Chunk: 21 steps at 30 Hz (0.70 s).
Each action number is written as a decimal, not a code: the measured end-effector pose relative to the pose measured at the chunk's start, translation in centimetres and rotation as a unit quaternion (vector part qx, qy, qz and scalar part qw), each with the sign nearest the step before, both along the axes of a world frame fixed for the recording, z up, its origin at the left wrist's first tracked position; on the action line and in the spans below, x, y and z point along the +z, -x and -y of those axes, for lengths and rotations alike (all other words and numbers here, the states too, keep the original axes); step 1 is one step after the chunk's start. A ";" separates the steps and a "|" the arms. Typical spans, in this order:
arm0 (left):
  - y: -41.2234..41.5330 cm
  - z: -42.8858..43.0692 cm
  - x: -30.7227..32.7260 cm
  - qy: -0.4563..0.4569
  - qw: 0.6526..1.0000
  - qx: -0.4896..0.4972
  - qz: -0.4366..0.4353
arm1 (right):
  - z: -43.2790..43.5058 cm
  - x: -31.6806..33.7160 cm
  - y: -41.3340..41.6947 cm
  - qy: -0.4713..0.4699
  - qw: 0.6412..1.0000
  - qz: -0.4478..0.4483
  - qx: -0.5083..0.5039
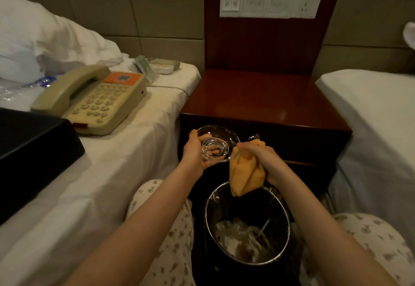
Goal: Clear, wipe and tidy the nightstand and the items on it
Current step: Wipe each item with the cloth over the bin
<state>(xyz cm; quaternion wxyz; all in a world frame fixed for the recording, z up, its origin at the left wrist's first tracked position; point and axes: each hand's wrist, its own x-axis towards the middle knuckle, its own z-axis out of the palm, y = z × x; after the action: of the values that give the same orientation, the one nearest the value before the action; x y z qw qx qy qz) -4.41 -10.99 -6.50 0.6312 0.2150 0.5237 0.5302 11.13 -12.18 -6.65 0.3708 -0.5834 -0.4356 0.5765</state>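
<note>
Far left, we've got a white pillow [33, 38] bunched up against the padded beige wall [157, 16]. A black box [33, 150] sits on the near left edge of the left bed [112, 184]. The beige phone [94, 99] lies on that bed's sheet just beyond the box, handset on its cradle, with its cord trailing toward the nightstand. At the bed's far right corner there's a small tray [165, 65] with a green packet [144, 67] leaning beside it.

In the middle is the nightstand [258, 97], dark red wood with a glossy top that catches the light. Its tall back panel carries a white switch plate [271, 2].

Just in front of its front edge, our left hand [195, 153] grips a glass ashtray [216, 143] from the left, thumb on the rim and fingers showing through underneath. Our right hand [267, 159] is clenched round a bunched orange cloth [246, 171], the top of it touching the ashtray's right rim. Both hang right above a round bin [247, 222] on the floor, lined with clear plastic and holding crumpled wrappers.

On the right we see a second bed [370, 117] in white, pushed up beside the nightstand.
</note>
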 end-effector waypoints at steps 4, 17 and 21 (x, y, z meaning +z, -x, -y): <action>1.8 -1.7 3.8 -0.024 0.999 0.010 -0.032 | -1.9 3.2 2.1 -0.044 0.998 0.033 0.026; 10.8 -7.2 13.2 -0.075 0.960 0.000 -0.270 | -10.1 10.3 11.4 -0.113 0.994 -0.005 0.002; 14.9 -9.2 15.5 -0.078 0.945 0.013 -0.318 | -12.6 12.4 14.7 -0.129 0.991 -0.025 0.014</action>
<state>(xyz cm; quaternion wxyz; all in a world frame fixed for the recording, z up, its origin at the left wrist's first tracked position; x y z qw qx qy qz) -19.29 -1.75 9.02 0.4059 0.4143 0.6568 0.4819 -3.54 0.41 5.74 0.4455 -0.5099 -0.5047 0.5356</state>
